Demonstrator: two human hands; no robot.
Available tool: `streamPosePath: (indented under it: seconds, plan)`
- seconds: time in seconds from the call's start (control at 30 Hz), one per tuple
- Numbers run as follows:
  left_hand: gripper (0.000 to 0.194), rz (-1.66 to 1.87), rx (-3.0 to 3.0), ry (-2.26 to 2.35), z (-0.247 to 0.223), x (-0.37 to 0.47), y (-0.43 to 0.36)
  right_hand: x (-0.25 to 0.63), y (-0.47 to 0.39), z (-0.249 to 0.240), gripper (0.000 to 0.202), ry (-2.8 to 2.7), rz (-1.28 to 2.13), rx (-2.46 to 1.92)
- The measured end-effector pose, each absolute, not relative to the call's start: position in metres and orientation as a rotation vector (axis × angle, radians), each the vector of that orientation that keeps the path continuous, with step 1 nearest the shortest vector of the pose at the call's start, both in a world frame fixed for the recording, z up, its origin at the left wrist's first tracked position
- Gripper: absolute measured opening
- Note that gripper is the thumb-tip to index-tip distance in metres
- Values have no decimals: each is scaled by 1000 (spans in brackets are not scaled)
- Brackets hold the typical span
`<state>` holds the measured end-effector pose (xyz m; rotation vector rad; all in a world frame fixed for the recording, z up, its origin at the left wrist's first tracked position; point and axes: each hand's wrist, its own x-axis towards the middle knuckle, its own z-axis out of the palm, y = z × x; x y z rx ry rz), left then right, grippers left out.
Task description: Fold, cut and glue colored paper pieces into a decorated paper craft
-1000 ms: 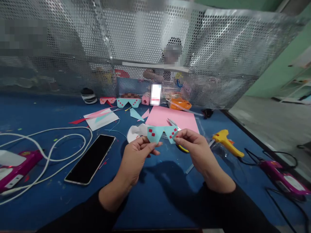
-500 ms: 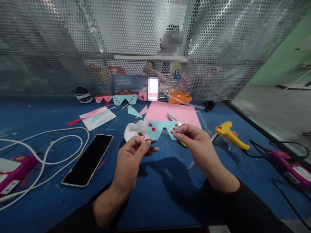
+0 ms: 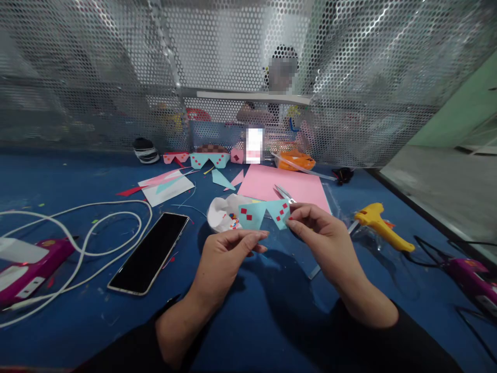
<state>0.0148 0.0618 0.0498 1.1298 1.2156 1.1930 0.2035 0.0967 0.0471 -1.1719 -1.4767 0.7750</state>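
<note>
The blue table carries 1 black phone and pink paper.

The cutout is pale turquoise with red squares; the glue gun is yellow; the large sheet is plain pink; the bench is blue.

Phone left of hands, scissors behind, glue gun right
</note>
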Motion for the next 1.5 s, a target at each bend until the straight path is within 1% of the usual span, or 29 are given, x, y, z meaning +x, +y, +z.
streamPosePath:
  seconds: [0.1, 0.17, 0.27, 0.43, 0.67, 0.9, 1.13, 1.3, 1.5]
  plan:
    - [17, 1221, 1102, 1243, 48, 16, 63, 202, 91, 49, 4, -1527, 454, -1145]
    - [17, 1229, 1101, 1221, 47, 18, 64, 199, 87, 49, 8, -1593, 365, -1100]
    - [14, 1225, 1095, 1167, 46, 20, 64, 192, 81, 47, 11, -1692, 416, -1030]
    - [11, 1226, 1087, 1135, 44, 21, 64, 183, 76, 41, 10, -1766, 493, -1020]
    - [10, 1235, 1062, 1148, 42, 19, 64, 181, 74, 41, 12, -1732, 540, -1036]
    - [8, 1239, 1057, 1180, 42, 20, 64, 180, 73, 42, 10, -1642, 685, -1089]
    - [7, 1276, 1095, 1196, 40, 19, 63, 179, 72, 43, 11, -1630, 713, -1100]
    - [8, 1313, 1093, 1226, 40, 20, 62, 178, 71, 42, 11, -1646, 652, -1106]
    - [8, 1280, 1109, 1263, 39, 21, 63, 178, 68, 38, 15, -1779, 373, -1080]
